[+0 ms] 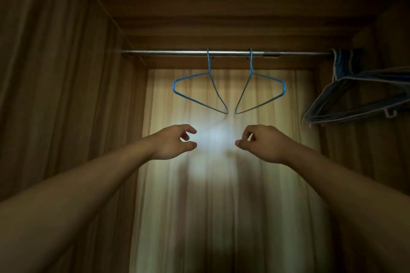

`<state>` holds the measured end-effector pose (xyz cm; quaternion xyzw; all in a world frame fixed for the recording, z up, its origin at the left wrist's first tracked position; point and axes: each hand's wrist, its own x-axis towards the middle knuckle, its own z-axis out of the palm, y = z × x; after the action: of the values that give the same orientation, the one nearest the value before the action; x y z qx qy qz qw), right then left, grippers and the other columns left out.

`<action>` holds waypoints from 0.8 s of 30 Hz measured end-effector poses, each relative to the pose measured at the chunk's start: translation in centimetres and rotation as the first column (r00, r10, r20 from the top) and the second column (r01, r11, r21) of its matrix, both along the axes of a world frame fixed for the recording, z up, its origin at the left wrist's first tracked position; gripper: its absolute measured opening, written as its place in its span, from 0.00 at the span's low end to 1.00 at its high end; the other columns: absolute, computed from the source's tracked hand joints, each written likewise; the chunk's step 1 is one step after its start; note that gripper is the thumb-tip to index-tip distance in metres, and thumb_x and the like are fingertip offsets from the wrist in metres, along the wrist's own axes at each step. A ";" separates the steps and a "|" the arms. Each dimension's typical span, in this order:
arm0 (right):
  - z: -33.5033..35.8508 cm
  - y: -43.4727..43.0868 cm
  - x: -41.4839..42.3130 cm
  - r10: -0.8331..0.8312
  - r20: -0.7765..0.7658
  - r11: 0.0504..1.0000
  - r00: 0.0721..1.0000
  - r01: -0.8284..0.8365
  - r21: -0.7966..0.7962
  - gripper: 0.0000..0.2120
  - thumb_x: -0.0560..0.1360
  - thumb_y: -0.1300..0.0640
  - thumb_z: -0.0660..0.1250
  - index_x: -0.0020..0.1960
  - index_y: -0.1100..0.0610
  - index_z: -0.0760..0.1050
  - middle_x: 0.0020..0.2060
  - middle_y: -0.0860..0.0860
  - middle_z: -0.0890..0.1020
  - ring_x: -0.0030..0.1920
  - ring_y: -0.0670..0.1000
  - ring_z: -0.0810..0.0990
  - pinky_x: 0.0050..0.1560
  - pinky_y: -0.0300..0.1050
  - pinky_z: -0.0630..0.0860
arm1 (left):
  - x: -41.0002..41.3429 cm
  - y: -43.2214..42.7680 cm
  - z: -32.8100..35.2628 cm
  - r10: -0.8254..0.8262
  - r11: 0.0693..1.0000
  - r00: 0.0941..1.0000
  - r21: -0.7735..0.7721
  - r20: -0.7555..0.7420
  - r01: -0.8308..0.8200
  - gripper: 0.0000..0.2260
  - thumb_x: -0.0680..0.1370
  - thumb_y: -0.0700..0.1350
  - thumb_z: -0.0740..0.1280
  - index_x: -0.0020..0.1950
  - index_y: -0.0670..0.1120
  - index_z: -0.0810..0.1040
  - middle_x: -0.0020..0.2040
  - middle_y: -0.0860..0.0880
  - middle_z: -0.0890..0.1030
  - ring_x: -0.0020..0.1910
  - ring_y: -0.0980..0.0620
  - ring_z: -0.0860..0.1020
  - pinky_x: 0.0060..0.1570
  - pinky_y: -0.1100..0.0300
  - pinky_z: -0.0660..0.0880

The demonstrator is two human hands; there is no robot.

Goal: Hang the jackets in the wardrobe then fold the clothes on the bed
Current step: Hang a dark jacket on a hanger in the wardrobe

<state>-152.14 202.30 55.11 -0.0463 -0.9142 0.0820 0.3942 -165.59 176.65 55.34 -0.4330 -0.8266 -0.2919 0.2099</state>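
Wooden wardrobe (66, 73) walls frame a pale, lit curtain (221, 206). On the metal rail (166, 52) hang a left blue hanger (208, 62) and a right blue hanger (251, 62), both bare. A bunch of hangers (341, 62) crowds the rail's right end. Below, the left hand (175, 142) and right hand (261, 143) hover apart, fingers loosely curled, holding nothing.

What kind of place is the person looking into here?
Most likely the inside of a wooden wardrobe. A metal rail spans it, a left blue hanger and a right blue hanger hang empty on it, and a bunch of hangers crowds the rail's right end.
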 end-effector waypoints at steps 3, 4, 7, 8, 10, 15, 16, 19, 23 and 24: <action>1.1 0.9 0.6 -0.122 0.009 0.992 0.992 0.122 -0.035 0.25 0.76 0.33 0.63 0.45 0.55 0.79 0.40 0.51 0.82 0.41 0.52 0.82 0.43 0.47 0.79 | 0.7 -0.6 1.2 0.003 0.998 0.999 0.057 0.034 -0.005 0.22 0.80 0.57 0.66 0.73 0.55 0.69 0.59 0.53 0.78 0.58 0.51 0.78 0.52 0.58 0.75; 1.5 1.3 1.0 -0.147 0.009 0.986 0.989 0.148 -0.079 0.28 0.77 0.32 0.62 0.45 0.58 0.79 0.39 0.54 0.83 0.38 0.55 0.83 0.40 0.49 0.81 | 0.7 -1.0 1.6 -0.016 0.995 0.998 0.099 0.065 0.010 0.21 0.81 0.54 0.66 0.73 0.54 0.69 0.57 0.51 0.78 0.57 0.48 0.79 0.52 0.56 0.77; 2.7 2.1 2.1 -0.168 -0.016 0.974 0.986 0.163 -0.160 0.29 0.77 0.32 0.61 0.46 0.59 0.78 0.38 0.55 0.82 0.36 0.57 0.84 0.36 0.53 0.85 | 1.0 -2.6 4.0 -0.128 0.942 0.974 0.329 0.187 0.061 0.15 0.84 0.43 0.61 0.70 0.51 0.72 0.60 0.44 0.79 0.56 0.45 0.81 0.48 0.54 0.80; 3.0 2.2 2.3 -0.171 -0.013 0.974 0.985 0.167 -0.153 0.28 0.77 0.32 0.61 0.47 0.58 0.78 0.39 0.55 0.82 0.36 0.57 0.84 0.35 0.53 0.85 | 1.3 -3.0 5.1 -0.196 0.897 0.954 0.436 0.228 0.080 0.14 0.84 0.41 0.59 0.69 0.51 0.74 0.61 0.42 0.79 0.55 0.44 0.82 0.46 0.53 0.81; 3.4 1.9 2.3 -0.166 0.023 0.976 0.986 0.168 -0.139 0.27 0.77 0.32 0.62 0.48 0.58 0.77 0.40 0.55 0.82 0.38 0.57 0.84 0.34 0.51 0.84 | 2.1 -3.6 7.4 -0.345 0.787 0.894 0.607 0.284 0.111 0.13 0.84 0.42 0.59 0.67 0.49 0.75 0.62 0.39 0.80 0.53 0.44 0.83 0.45 0.49 0.83; 3.7 0.4 1.4 -0.112 0.149 0.982 0.982 0.132 -0.133 0.27 0.77 0.33 0.62 0.51 0.59 0.78 0.43 0.58 0.83 0.41 0.56 0.85 0.37 0.50 0.85 | 4.9 -3.2 11.8 -0.489 0.786 0.755 0.597 0.436 0.164 0.27 0.78 0.65 0.65 0.69 0.47 0.71 0.61 0.39 0.80 0.59 0.40 0.82 0.47 0.41 0.81; 3.7 0.1 1.2 -0.103 0.158 0.984 0.982 0.123 -0.126 0.27 0.77 0.33 0.62 0.51 0.58 0.78 0.44 0.57 0.83 0.41 0.56 0.84 0.37 0.49 0.84 | 5.6 -2.9 12.2 -0.462 0.810 0.770 0.563 0.440 0.164 0.26 0.77 0.64 0.67 0.67 0.48 0.71 0.62 0.40 0.79 0.59 0.41 0.82 0.47 0.42 0.81; 3.6 -0.1 0.8 -0.083 0.156 0.990 0.984 0.099 -0.098 0.25 0.77 0.33 0.62 0.51 0.56 0.78 0.44 0.55 0.82 0.42 0.56 0.84 0.35 0.46 0.83 | 6.9 -1.5 12.6 -0.404 0.843 0.822 0.512 0.402 0.164 0.07 0.81 0.47 0.67 0.57 0.49 0.75 0.65 0.41 0.79 0.58 0.43 0.82 0.42 0.47 0.83; 3.1 -0.1 0.6 -0.052 0.125 0.992 0.991 0.065 -0.105 0.22 0.77 0.35 0.64 0.51 0.55 0.78 0.43 0.53 0.81 0.41 0.57 0.85 0.37 0.49 0.85 | 7.8 0.0 13.0 -0.367 0.800 0.875 0.588 0.317 0.122 0.10 0.82 0.37 0.60 0.60 0.48 0.74 0.56 0.43 0.79 0.50 0.48 0.82 0.35 0.55 0.82; 3.0 -0.1 0.6 -0.045 0.112 0.993 0.993 0.057 -0.108 0.22 0.77 0.36 0.64 0.51 0.56 0.78 0.42 0.53 0.81 0.41 0.57 0.85 0.38 0.50 0.85 | 8.0 0.2 13.0 -0.345 0.786 0.893 0.609 0.290 0.107 0.11 0.83 0.38 0.59 0.63 0.47 0.74 0.51 0.44 0.79 0.46 0.49 0.80 0.34 0.56 0.81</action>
<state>-151.57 202.22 58.11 -0.0959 -0.9270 0.1199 0.3423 -157.58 176.82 68.37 -0.3802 -0.6639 -0.6313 0.1271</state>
